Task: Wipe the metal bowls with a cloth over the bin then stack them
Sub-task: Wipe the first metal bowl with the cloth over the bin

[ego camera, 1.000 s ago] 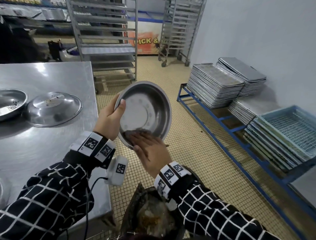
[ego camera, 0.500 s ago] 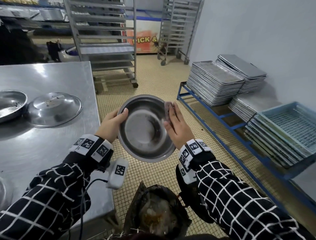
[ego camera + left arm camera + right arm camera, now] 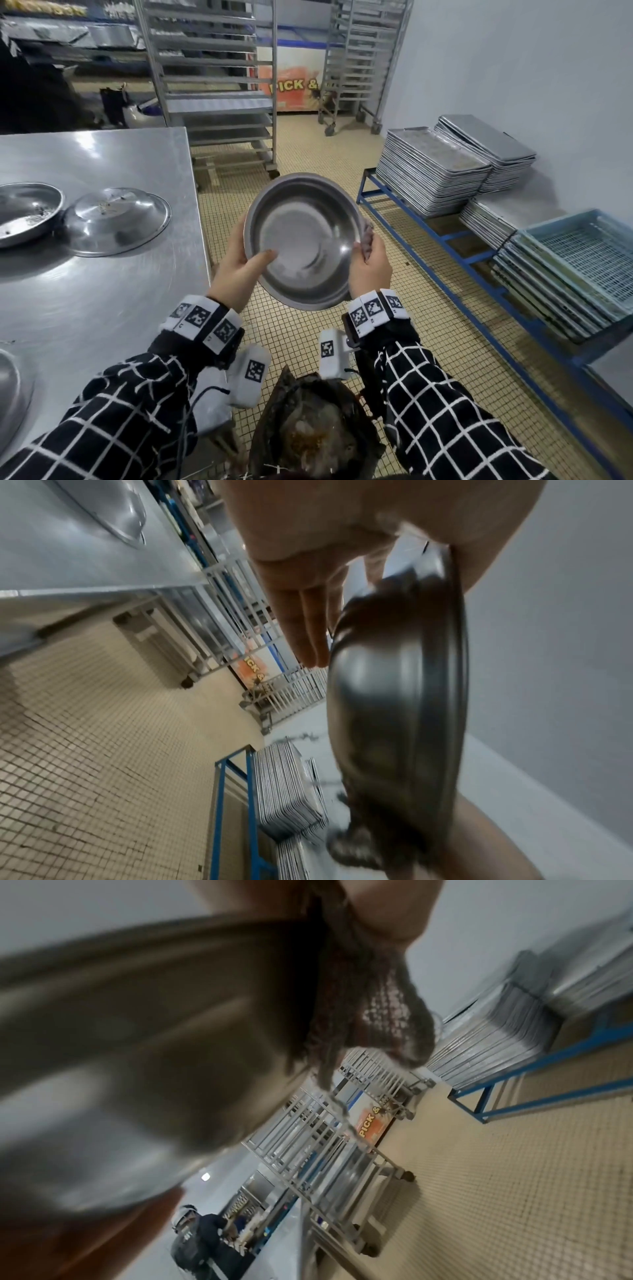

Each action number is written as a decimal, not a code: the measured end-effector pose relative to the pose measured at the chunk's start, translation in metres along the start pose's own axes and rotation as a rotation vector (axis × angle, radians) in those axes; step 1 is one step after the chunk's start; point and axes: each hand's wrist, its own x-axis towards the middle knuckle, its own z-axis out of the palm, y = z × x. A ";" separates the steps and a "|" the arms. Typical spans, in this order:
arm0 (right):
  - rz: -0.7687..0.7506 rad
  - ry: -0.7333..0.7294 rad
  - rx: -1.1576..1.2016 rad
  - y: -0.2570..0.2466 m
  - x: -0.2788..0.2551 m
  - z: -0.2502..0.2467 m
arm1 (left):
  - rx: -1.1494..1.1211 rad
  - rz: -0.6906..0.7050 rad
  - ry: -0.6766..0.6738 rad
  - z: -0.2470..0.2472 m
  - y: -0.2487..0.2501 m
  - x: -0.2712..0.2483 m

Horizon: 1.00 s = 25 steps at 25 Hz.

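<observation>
A round metal bowl (image 3: 301, 240) is held tilted toward me, above the floor just beyond the black-lined bin (image 3: 315, 435). My left hand (image 3: 241, 270) grips its left rim, thumb inside, fingers flat against its back (image 3: 394, 696). My right hand (image 3: 370, 263) holds the right rim and pinches a grey-brown knitted cloth (image 3: 365, 236) against it; the cloth (image 3: 369, 1007) hangs over the bowl's outer wall (image 3: 137, 1042). On the steel table (image 3: 102, 308) to the left lie an upturned bowl (image 3: 116, 219), an upright dirty bowl (image 3: 24, 212) and part of a third bowl (image 3: 10, 387).
A blue low rack (image 3: 445, 240) with stacked metal trays (image 3: 431, 171) and blue crates (image 3: 582, 250) runs along the right wall. Wheeled tray racks (image 3: 219, 89) stand behind on the tiled floor. Someone in dark clothes (image 3: 202, 1240) works at a far counter.
The bowl has been turned and lifted slightly. My right hand with the cloth went from inside the bowl's lower part, up the right side, to the right rim and outer wall.
</observation>
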 end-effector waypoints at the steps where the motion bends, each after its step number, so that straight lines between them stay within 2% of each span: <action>1: -0.006 0.009 0.027 -0.001 -0.003 0.002 | 0.006 -0.008 0.036 0.005 -0.001 -0.004; 4: 0.007 -0.074 0.069 -0.005 -0.009 0.001 | 0.006 -0.071 0.137 0.003 -0.006 -0.004; 6: 0.030 -0.132 0.012 -0.001 -0.011 -0.003 | 0.005 -0.066 0.176 -0.006 -0.008 0.001; 8: 0.028 -0.111 -0.064 0.006 -0.014 -0.007 | 0.018 -0.047 0.197 -0.011 -0.007 0.002; 11: -0.117 -0.139 -0.152 0.005 -0.026 -0.005 | 0.075 -0.044 0.191 -0.014 -0.007 -0.001; 14: -0.322 -0.422 -0.229 -0.009 -0.056 0.019 | 0.085 -0.057 0.153 -0.013 -0.008 -0.001; 16: -0.507 -0.660 -0.330 -0.012 -0.078 0.038 | 0.108 -0.073 0.131 -0.014 -0.005 0.002; 17: -0.599 -0.728 -0.413 -0.007 -0.084 0.044 | 0.093 -0.052 0.132 -0.014 -0.002 0.004; 19: -0.713 -0.746 -0.623 0.005 -0.078 0.043 | 0.083 -0.014 0.122 -0.019 0.006 0.010; 22: -0.811 -0.666 -0.934 0.033 -0.046 0.024 | 0.142 0.002 0.066 -0.026 0.013 0.015; 25: -0.743 -0.505 -0.940 0.043 -0.032 0.015 | 0.204 0.015 0.029 -0.021 0.008 0.013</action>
